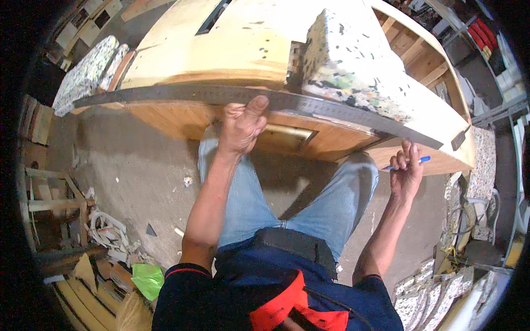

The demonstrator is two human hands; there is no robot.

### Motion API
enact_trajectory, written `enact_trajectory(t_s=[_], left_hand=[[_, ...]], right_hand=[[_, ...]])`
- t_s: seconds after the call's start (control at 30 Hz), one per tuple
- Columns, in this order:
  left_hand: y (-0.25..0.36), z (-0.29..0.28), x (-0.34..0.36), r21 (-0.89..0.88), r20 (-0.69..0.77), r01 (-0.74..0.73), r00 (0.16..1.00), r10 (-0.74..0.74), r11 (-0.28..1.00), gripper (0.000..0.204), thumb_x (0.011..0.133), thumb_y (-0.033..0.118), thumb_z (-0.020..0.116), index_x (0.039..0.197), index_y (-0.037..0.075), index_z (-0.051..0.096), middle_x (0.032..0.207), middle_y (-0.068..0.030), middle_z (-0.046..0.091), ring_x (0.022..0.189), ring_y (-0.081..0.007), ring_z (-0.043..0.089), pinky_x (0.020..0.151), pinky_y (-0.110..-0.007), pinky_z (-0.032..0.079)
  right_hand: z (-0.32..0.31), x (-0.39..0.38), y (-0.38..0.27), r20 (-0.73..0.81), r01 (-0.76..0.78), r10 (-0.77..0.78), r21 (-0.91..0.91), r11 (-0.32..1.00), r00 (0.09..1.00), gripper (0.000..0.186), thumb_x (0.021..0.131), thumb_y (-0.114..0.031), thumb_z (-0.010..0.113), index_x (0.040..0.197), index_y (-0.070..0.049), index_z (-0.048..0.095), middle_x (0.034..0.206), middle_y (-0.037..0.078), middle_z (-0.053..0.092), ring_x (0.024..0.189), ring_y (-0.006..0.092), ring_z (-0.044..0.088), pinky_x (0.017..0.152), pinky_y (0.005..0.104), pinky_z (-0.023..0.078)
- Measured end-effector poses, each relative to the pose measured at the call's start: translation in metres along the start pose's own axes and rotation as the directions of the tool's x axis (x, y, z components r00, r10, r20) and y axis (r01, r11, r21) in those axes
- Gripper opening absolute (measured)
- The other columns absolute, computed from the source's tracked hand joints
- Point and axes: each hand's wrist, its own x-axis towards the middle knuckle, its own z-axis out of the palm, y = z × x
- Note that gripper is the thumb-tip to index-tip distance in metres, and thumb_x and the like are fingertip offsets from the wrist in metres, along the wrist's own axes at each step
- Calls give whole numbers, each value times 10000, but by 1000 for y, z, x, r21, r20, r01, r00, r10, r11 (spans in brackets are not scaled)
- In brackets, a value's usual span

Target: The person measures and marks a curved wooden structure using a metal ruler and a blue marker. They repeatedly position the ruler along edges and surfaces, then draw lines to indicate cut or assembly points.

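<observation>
A long grey metal ruler (171, 93) lies along the near top edge of a light wooden furniture frame (215, 62), bending with the lens. My left hand (243, 127) is closed on the ruler near its middle, thumb on top. Close to the ruler's right end is my right hand (407, 171), its fingers curled around a blue pen (424, 159) that sticks out on both sides. Whether its fingertips touch the ruler, I cannot tell. Just beyond the ruler, a speckled foam block (353, 60) sits on the frame, right of the middle.
Another speckled foam piece (85, 74) is at the frame's left end. An open slatted section (414, 49) lies at the far right. Wood offcuts (55, 198), a green bag (147, 281) and foam strips (430, 298) lie around me. My knees are against the frame's near side.
</observation>
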Motion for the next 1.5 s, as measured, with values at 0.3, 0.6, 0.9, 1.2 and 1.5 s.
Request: enact_trajectory(t_s=[0.3,0.6,0.9,1.2,1.5], left_hand=[[-13,-5,13,109,303,41,950,-73,993,193,972,224,655,833,93,682,599,56,517,476,-26,358,417,-205,262],[-23,1,25,97,299,-100,952,67,990,215,970,244,647,984,44,725,728,48,623,545,-19,379,491,-208,280],[-43,-14,22,140,298,-100,953,55,985,305,965,292,648,958,-9,701,819,-57,703,764,-102,601,701,-287,496],[-43,-10,22,203,280,-137,957,77,970,342,960,324,655,931,-15,697,701,-16,619,680,-92,538,624,-301,460],[-43,-12,23,185,308,-137,948,74,973,304,975,348,633,941,68,748,535,113,435,444,0,309,411,-207,207]], right_hand=[[6,23,-4,19,-4,3,28,1000,1000,175,970,-237,657,983,-83,574,739,-19,536,560,61,426,495,221,336],[53,-27,-6,-59,11,-89,-769,639,994,338,1011,-313,535,992,3,655,730,-5,556,533,38,433,472,202,321],[182,-37,-27,933,932,-53,-359,-43,356,696,909,-619,570,979,64,682,886,186,696,812,294,689,744,363,546],[169,-37,28,944,947,-204,-289,-141,258,287,813,32,645,1098,60,651,976,219,694,962,353,698,997,556,492],[158,-30,44,923,947,-274,-307,-96,272,292,868,30,604,1154,81,633,1039,241,698,1087,392,665,1017,512,479]])
